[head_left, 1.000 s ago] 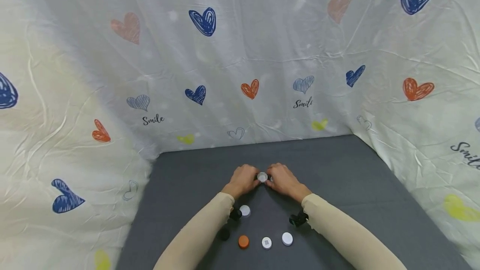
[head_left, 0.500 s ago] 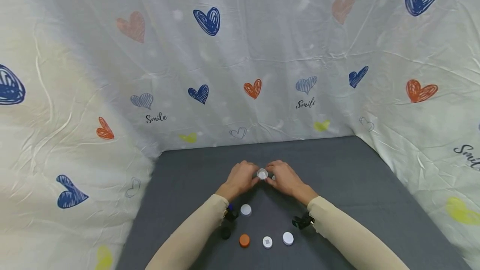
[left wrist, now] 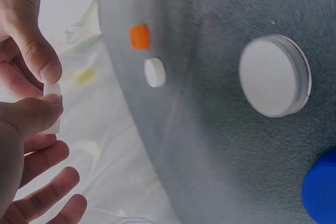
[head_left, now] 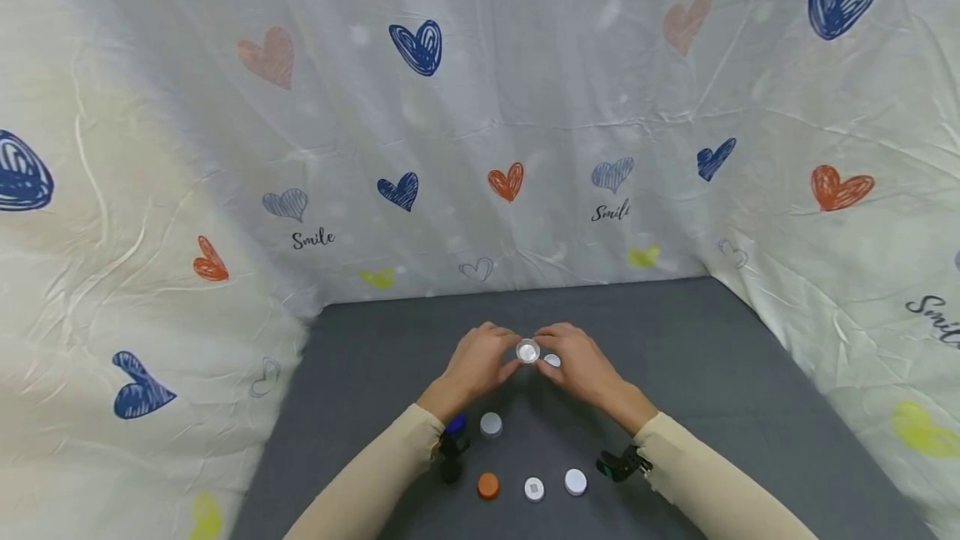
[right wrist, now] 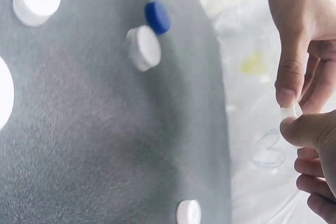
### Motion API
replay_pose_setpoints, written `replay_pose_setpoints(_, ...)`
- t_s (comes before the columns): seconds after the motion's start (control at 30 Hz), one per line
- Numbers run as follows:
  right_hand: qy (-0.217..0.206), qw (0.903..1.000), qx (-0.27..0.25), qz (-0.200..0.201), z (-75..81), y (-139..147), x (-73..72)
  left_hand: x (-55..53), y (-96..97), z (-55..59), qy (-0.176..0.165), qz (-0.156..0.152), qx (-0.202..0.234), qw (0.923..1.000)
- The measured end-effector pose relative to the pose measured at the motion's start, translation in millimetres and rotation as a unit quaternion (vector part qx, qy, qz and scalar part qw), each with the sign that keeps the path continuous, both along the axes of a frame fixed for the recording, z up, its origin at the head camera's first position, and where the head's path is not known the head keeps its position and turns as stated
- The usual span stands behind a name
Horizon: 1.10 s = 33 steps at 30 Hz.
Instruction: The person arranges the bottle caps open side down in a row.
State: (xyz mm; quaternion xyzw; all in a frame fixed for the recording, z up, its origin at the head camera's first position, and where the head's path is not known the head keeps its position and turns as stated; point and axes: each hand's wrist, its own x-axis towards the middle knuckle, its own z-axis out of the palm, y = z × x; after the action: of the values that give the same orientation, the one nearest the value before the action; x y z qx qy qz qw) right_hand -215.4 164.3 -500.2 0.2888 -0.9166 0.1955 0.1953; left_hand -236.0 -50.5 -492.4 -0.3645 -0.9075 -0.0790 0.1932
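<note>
Both hands meet over the grey tabletop and pinch one small round cap [head_left: 528, 351], which has a clear rim and a white middle. My left hand [head_left: 477, 359] grips its left side and my right hand [head_left: 580, 362] its right side. In the left wrist view the cap [left wrist: 52, 88] shows edge-on, whitish, between the thumbs and fingers. The right wrist view has the same cap [right wrist: 290, 111], largely covered by the fingertips. Just beyond the right thumb, on the table, lies another white cap [head_left: 552, 360], partly hidden by that hand.
Nearer the body, several bottle caps lie on the table [head_left: 690, 373]: a greyish-white cap [head_left: 491, 424], a blue cap [head_left: 456, 422], a black cap [head_left: 451, 470], an orange cap [head_left: 488, 486] and white caps [head_left: 575, 482]. A heart-printed curtain [head_left: 450, 107] hangs behind.
The forearms have spread slightly apart and the held cap looks a little larger. The white cap beside the right hand and the blue cap have come more into sight.
</note>
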Motion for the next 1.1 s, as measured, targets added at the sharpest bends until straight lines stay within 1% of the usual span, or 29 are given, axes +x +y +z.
replay_pose_setpoints(0.1,0.008,1.0,-0.004,-0.004,8.6,0,7.3,6.8,-1.9,7.0,0.008,-0.006,0.01,0.9999)
replay_pose_setpoints(0.27,0.013,0.9997,-0.02,0.007,20.1,0,20.5,19.1,-7.1,17.0,0.011,-0.017,0.032,0.9993)
replay_pose_setpoints(0.47,0.023,0.9989,-0.036,0.021,24.4,-2,36.4,34.7,-15.1,20.2,0.018,-0.032,0.056,0.9977)
replay_pose_setpoints(0.63,0.03,0.9974,-0.053,0.037,23.8,-6,47.4,48.7,-21.5,19.9,0.022,-0.044,0.082,0.9954)
replay_pose_setpoints(0.73,0.03,0.9969,-0.06,0.042,22.6,-8,53.0,55.3,-24.3,18.7,0.021,-0.052,0.096,0.9938)
replay_pose_setpoints(0.87,0.027,0.9961,-0.071,0.045,19.6,-10,59.3,61.3,-27.8,15.2,0.025,-0.061,0.107,0.9921)
replay_pose_setpoints(1.1,0.026,0.9935,-0.094,0.06,9.1,-14,67.6,71.2,-33.6,4.5,0.03,-0.063,0.121,0.9903)
